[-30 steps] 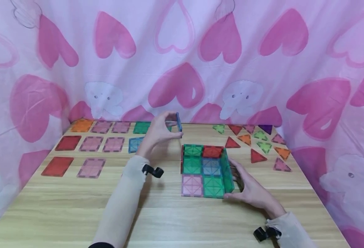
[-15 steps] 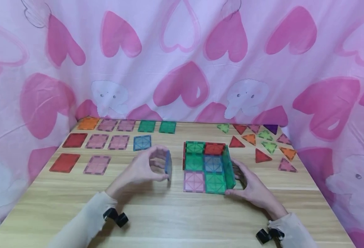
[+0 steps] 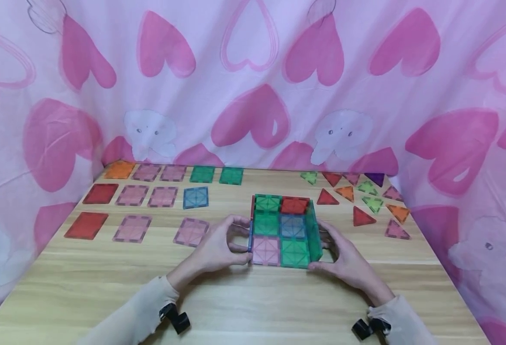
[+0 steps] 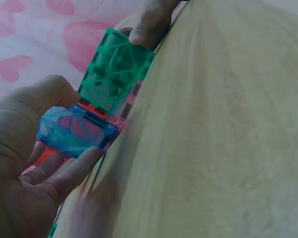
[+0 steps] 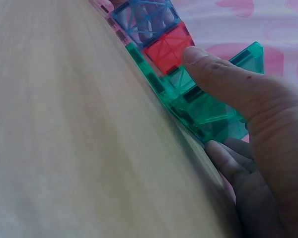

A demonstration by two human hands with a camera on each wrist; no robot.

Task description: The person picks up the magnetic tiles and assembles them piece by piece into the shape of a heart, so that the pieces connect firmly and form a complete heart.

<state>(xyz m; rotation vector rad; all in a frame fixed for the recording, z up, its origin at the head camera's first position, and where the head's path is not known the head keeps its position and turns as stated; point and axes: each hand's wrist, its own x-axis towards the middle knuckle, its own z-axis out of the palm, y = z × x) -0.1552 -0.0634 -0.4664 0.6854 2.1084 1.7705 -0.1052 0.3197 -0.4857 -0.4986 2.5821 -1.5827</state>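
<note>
Clear-coloured magnetic tiles form a low box in the head view, with a pink floor tile [image 3: 266,251] and a green floor tile [image 3: 295,253] at its near side. My left hand [image 3: 218,247] holds a blue magnetic tile [image 4: 77,130] upright against the pink tile's left edge, thumb at its top and fingers at its lower edge. On the other side my right hand [image 3: 343,256] grips the upright green magnetic tile [image 3: 315,239] of the right wall, thumb at its near corner. Upright red [image 3: 294,205] and green [image 3: 267,202] tiles stand along the back.
Square tiles lie flat in rows at the left, among them a red tile [image 3: 86,225], a pink tile [image 3: 191,231] and a blue tile [image 3: 196,197]. Several triangle tiles, such as a red triangle [image 3: 362,216], lie at the back right. A pink heart-print curtain [image 3: 248,115] surrounds the table.
My left hand has brought the blue tile from the back, down and then rightward, to the box's left side. My right hand has stayed at the green wall.
</note>
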